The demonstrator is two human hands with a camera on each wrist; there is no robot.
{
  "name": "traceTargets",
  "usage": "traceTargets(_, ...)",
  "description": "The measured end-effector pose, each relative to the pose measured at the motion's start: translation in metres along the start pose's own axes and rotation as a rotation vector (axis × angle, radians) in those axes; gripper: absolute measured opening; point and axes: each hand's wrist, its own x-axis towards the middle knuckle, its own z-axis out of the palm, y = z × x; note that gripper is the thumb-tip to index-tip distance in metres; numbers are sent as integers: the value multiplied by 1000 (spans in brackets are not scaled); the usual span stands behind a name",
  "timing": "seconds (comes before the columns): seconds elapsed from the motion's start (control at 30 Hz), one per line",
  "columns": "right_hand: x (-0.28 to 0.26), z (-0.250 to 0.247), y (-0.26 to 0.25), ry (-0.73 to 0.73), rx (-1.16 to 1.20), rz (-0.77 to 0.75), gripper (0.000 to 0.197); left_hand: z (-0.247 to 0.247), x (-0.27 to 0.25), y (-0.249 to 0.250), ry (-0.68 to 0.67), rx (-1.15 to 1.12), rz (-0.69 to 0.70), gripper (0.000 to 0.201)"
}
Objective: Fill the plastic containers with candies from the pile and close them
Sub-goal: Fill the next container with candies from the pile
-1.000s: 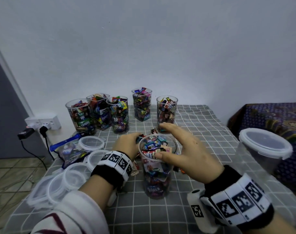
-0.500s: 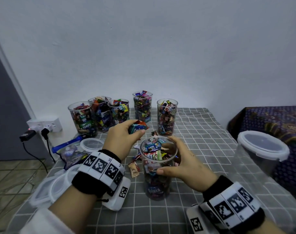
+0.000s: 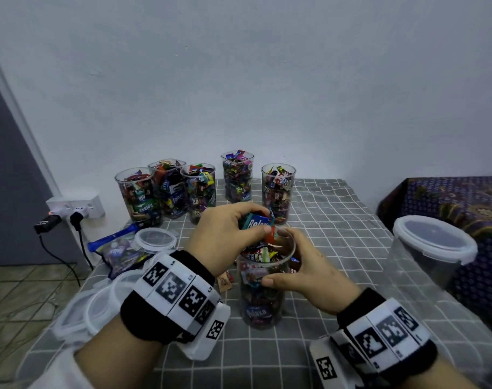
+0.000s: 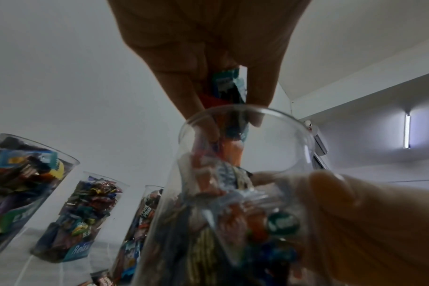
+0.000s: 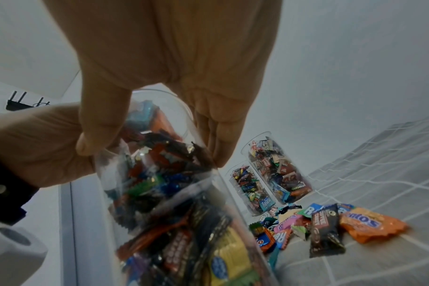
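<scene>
A tall clear plastic container (image 3: 263, 299), nearly full of wrapped candies, stands on the grey checked tablecloth (image 3: 337, 220). My left hand (image 3: 260, 221) pinches a small bunch of candies (image 3: 257, 224) right over its open mouth. In the left wrist view the fingertips (image 4: 260, 96) hold the teal and red candies (image 4: 227, 85) just above the rim (image 4: 245, 108). My right hand (image 3: 278, 258) grips the container's upper wall, with the thumb in front and the fingers behind. The right wrist view shows that hand (image 5: 157, 151) on the container (image 5: 172, 212) and the loose candy pile (image 5: 331, 224) behind.
Several filled, lidless containers (image 3: 200, 192) stand in a row at the back. Loose clear lids (image 3: 155, 238) and a candy bag (image 3: 121, 251) lie at the left. A big lidded tub (image 3: 432, 248) stands at the right edge. A power strip (image 3: 76, 206) hangs left of the table.
My left hand rose from the pile with candies and moved over the container's mouth. My right hand dropped from above the mouth and took hold of the container's side.
</scene>
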Motion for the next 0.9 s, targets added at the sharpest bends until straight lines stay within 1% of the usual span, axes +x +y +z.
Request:
traceTargets(0.1,1,0,1,0,6,2,72,0,-3,1,-15,22,15,15)
traceTargets(0.37,1,-1,2,-5,21,-4,71,1,-4,1,-32,-10,50,18)
traceTargets(0.53,1,-1,3,-5,14,0,74,2,-3,4,-28,-55,59,13)
traceTargets(0.63,1,-1,4,-3,24,-4,72,3,-2,3,18,-96,73,11)
traceTargets(0.73,0,-1,3,-6,26,-6,70,1,-1,-2,107,-168,71,14)
traceTargets(0.8,0,-2,2,-19,26,4,72,-2,2,-5,175,-188,48,16)
traceTargets(0.83,0,-3,2,-42,4,10,76,-4,3,-8,202,-198,26,17)
traceTargets(0.9,3,-7,4,-115,-118,30,92,-8,7,-16,219,-228,-54,20)
